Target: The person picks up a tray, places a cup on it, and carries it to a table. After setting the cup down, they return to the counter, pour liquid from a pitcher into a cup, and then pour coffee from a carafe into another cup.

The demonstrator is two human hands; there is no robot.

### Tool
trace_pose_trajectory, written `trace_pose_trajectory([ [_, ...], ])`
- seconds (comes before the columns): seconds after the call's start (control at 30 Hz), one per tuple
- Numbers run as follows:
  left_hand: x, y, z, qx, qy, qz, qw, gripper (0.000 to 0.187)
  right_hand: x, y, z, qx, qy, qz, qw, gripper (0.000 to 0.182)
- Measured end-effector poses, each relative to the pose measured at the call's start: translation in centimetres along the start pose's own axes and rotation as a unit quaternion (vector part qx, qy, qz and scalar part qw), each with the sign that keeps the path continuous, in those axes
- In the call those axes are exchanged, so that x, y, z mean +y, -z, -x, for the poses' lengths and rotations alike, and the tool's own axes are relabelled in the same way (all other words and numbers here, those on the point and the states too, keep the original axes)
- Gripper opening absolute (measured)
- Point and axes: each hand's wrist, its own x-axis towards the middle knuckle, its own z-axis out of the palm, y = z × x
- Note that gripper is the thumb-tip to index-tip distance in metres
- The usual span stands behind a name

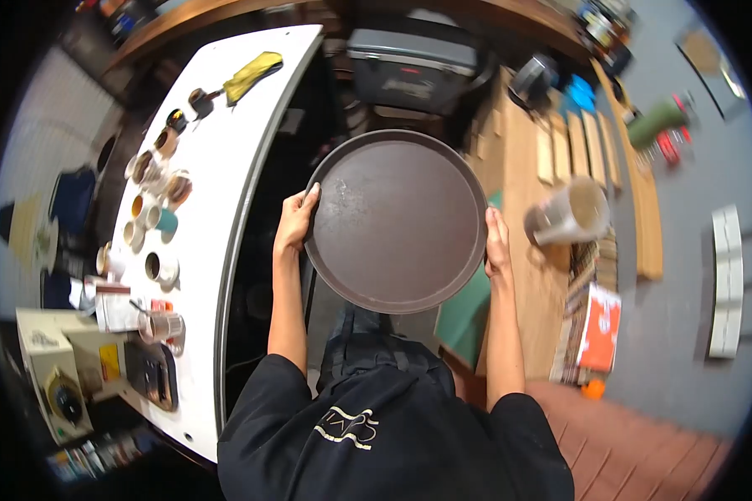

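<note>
A round, dark brown serving tray (401, 225) is held out in front of my body, its inner face toward me. Pale scuff marks show on its upper left part, and nothing lies on it. My left hand (295, 219) grips the left rim, thumb over the edge. On the opposite side my right hand (497, 242) grips the rim in the same way. The fingers behind the tray are hidden on both sides.
To the left, a white counter (226, 167) bears several cups (161, 267), a yellow cloth (252, 77) and a clear container (160, 326). Rightward, a wooden bench (526, 317) holds a translucent pitcher (572, 213). A grey cooler (412, 71) stands ahead.
</note>
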Motion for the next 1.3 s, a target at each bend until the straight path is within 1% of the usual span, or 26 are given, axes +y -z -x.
trace_pose_trajectory([
  [0.07, -0.1, 2.4, -0.3, 0.063, 0.046, 0.087, 0.993, 0.036, -0.8, -3.2, -4.4, -0.043, 0.012, 0.029, 0.999, 0.027],
  [0.13, -0.8, 4.7, -1.2, 0.080, 0.040, 0.193, 0.977, 0.036, -0.3, -6.3, -8.7, -0.079, 0.055, 0.113, 0.989, 0.024],
  [0.2, -0.2, 6.0, -1.9, 0.143, 0.029, 0.237, 0.961, 0.036, -0.3, -9.9, -12.1, -0.114, 0.060, 0.117, 0.985, 0.023],
  [0.23, -0.2, 6.9, -2.2, 0.118, 0.018, 0.286, 0.951, 0.037, 0.2, -11.2, -13.9, -0.130, 0.066, 0.138, 0.980, 0.024],
  [0.27, 0.0, 7.4, -2.4, 0.128, 0.015, 0.274, 0.953, 0.036, 1.0, -12.5, -15.5, -0.143, 0.074, 0.156, 0.975, 0.024],
  [0.3, 0.2, 7.6, -2.9, 0.174, 0.012, 0.262, 0.949, 0.034, 2.5, -13.5, -17.8, -0.164, 0.050, 0.146, 0.974, 0.025],
  [0.33, 0.2, 7.9, -3.1, 0.220, 0.009, 0.251, 0.943, 0.032, 2.1, -15.7, -18.5, -0.189, 0.033, 0.085, 0.978, 0.027],
  [0.37, -0.1, 8.7, -3.1, 0.238, 0.000, 0.253, 0.938, 0.032, 1.7, -17.3, -19.4, -0.211, 0.026, 0.104, 0.972, 0.027],
  [0.43, -0.5, 10.0, -2.9, 0.184, -0.017, 0.466, 0.865, 0.031, 1.5, -20.6, -21.3, -0.251, 0.022, 0.123, 0.960, 0.028],
  [0.47, -0.6, 10.5, -2.5, 0.199, -0.026, 0.468, 0.861, 0.031, 1.7, -22.2, -22.2, -0.269, 0.013, 0.128, 0.955, 0.029],
  [0.53, -0.7, 11.1, -1.6, 0.198, -0.046, 0.533, 0.821, 0.034, 1.9, -25.2, -23.5, -0.305, 0.002, 0.133, 0.943, 0.030],
  [0.6, -1.0, 11.7, -1.4, 0.216, -0.067, 0.545, 0.808, 0.038, 1.6, -27.7, -24.9, -0.389, -0.042, 0.146, 0.909, 0.031],
  [0.67, -2.3, 12.4, -1.3, 0.242, -0.052, 0.503, 0.828, 0.046, 3.4, -29.3, -27.6, -0.414, -0.054, 0.165, 0.893, 0.035],
  [0.7, -2.4, 12.4, -1.2, 0.268, -0.049, 0.485, 0.831, 0.050, 4.7, -29.8, -29.4, -0.452, -0.022, 0.204, 0.868, 0.037],
  [0.73, -1.8, 12.1, -1.1, 0.281, -0.059, 0.485, 0.826, 0.050, 3.4, -31.8, -29.1, -0.488, 0.014, 0.241, 0.839, 0.040],
  [0.77, -1.1, 11.7, -0.9, 0.306, -0.052, 0.486, 0.817, 0.050, 1.6, -32.6, -28.8, -0.489, -0.005, 0.293, 0.821, 0.048],
  [0.8, -0.8, 11.5, -0.7, 0.329, -0.044, 0.487, 0.808, 0.051, 2.4, -33.6, -29.8, -0.503, -0.003, 0.293, 0.813, 0.048],
  [0.9, -2.2, 11.2, -0.8, 0.351, -0.042, 0.516, 0.780, 0.049, 4.6, -36.3, -35.0, -0.604, 0.004, 0.378, 0.702, 0.059],
  [0.93, -2.4, 10.9, -1.0, 0.360, -0.038, 0.531, 0.766, 0.048, 4.1, -38.0, -35.5, -0.615, 0.006, 0.381, 0.691, 0.059],
  [1.0, -2.3, 9.9, -1.6, 0.380, -0.059, 0.557, 0.736, 0.046, 2.7, -41.8, -37.2, -0.626, 0.048, 0.483, 0.610, 0.060],
  [1.03, -1.9, 9.3, -2.0, 0.408, -0.061, 0.545, 0.730, 0.047, 2.1, -44.3, -38.1, -0.638, 0.114, 0.505, 0.570, 0.056],
  [1.07, -1.7, 8.8, -2.6, 0.436, -0.062, 0.532, 0.723, 0.048, 1.9, -46.6, -38.7, -0.645, 0.195, 0.483, 0.559, 0.050],
  [1.13, -3.0, 7.8, -3.5, 0.456, -0.081, 0.553, 0.692, 0.049, -1.9, -52.6, -37.1, -0.643, 0.229, 0.480, 0.552, 0.041],
  [1.2, -2.4, 6.3, -4.4, 0.476, -0.088, 0.573, 0.662, 0.050, -3.2, -58.0, -36.0, -0.644, 0.356, 0.371, 0.567, 0.032],
  [1.27, -2.6, 5.0, -5.4, 0.501, -0.114, 0.585, 0.628, 0.047, -5.4, -62.6, -33.1, -0.669, 0.348, 0.326, 0.570, 0.025],
  [1.3, -2.2, 4.5, -6.1, 0.512, -0.116, 0.585, 0.618, 0.047, -4.6, -65.1, -32.7, -0.688, 0.383, 0.274, 0.553, 0.025],
])
